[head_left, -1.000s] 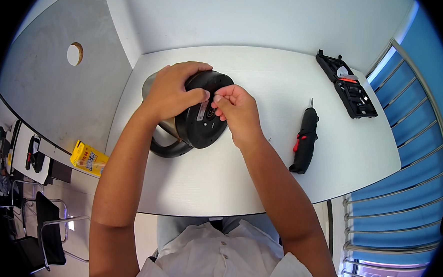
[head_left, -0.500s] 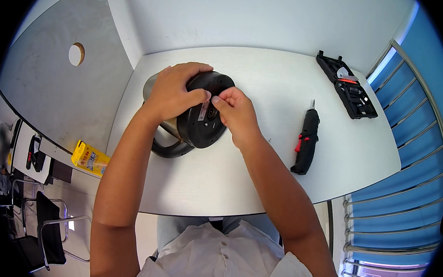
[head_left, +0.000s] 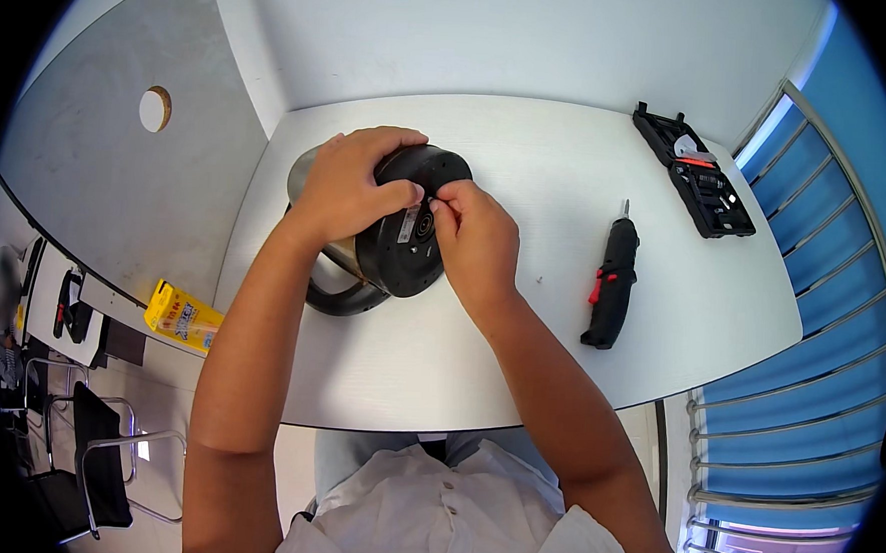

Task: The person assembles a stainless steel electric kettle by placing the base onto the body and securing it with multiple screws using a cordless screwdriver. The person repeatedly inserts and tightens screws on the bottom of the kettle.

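An electric kettle [head_left: 389, 264] with a metal body and black base lies tilted on its side on the white table, its round underside turned toward the right. My left hand [head_left: 353, 182] grips it from above, with the thumb reaching over the edge of the underside. At that underside, my right hand [head_left: 477, 240] pinches thumb and forefinger together beside the central connector; whatever is between the fingertips is too small to make out. To the right of this hand a tiny screw [head_left: 539, 280] rests on the table.
A black cordless screwdriver [head_left: 615, 284] with red buttons lies on the right of the table [head_left: 438, 376]. Behind it sits an opened black bit case [head_left: 704, 180]. A yellow packet [head_left: 182, 315] is at the left edge, below a grey panel [head_left: 97, 178]. Metal railings [head_left: 810, 346] border the right side.
My right hand has shifted slightly and rolled over, its other fingers now curled in, while the pinch stays at the kettle's underside. The left hand and the kettle have barely moved.
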The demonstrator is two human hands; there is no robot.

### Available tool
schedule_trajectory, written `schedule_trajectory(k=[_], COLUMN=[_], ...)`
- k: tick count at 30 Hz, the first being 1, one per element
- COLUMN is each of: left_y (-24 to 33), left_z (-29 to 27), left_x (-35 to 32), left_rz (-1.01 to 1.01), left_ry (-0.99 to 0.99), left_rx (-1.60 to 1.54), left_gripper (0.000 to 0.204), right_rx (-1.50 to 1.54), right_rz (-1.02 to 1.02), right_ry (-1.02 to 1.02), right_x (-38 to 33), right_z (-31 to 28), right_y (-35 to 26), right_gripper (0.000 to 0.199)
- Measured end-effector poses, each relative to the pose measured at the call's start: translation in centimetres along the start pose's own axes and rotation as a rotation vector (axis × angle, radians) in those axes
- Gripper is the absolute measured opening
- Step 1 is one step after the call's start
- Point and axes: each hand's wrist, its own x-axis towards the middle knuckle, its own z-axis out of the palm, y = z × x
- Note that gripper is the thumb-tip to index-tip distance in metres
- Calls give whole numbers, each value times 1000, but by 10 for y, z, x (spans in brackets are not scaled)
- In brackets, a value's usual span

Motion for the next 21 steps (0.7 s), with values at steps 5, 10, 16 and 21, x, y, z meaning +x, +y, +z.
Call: schedule_trajectory(k=[5,10,16,21], left_y=[-4,-4,-4,-3], left_z=[1,0,1,0], left_x=[-1,0,-1,0], left_rz=[40,37,38,26], left_ry=[26,19,28,13], left_rx=[0,-10,5,-5], left_gripper=[59,59,59,59], right_rx=[-160,-209,-368,-321], right_rz=[-161,-263,-388,-415], right_ry=[44,81,27,97], right_x=[-1,1,11,16], right_z=[-2,-2,-6,2], right_y=[-5,-4,-2,8], right_gripper=[10,10,13,18])
